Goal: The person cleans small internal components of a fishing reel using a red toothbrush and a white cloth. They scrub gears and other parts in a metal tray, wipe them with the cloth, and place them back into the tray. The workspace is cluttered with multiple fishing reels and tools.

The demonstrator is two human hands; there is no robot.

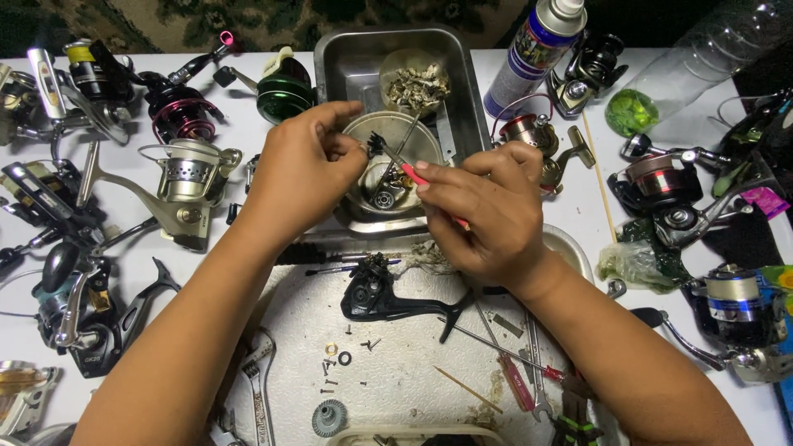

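My left hand [301,169] pinches a small dark reel part [376,144] over a shallow round metal dish [425,140] that holds small parts. My right hand [487,211] grips a thin red-handled tool [410,169], whose tip points at that part. The dish sits inside a rectangular steel tray [347,62], next to a bowl of scrap bits [417,83]. Below my hands a black reel body [376,293] lies on a worn round metal tray [306,322] among loose screws, washers and a gear [329,415].
Several fishing reels line the left [186,177] and right [661,186] of the white table. A spray can [533,54] and a clear plastic bottle [686,70] stand at the back right. Wrenches [260,376] and screwdrivers [516,376] lie on the near tray.
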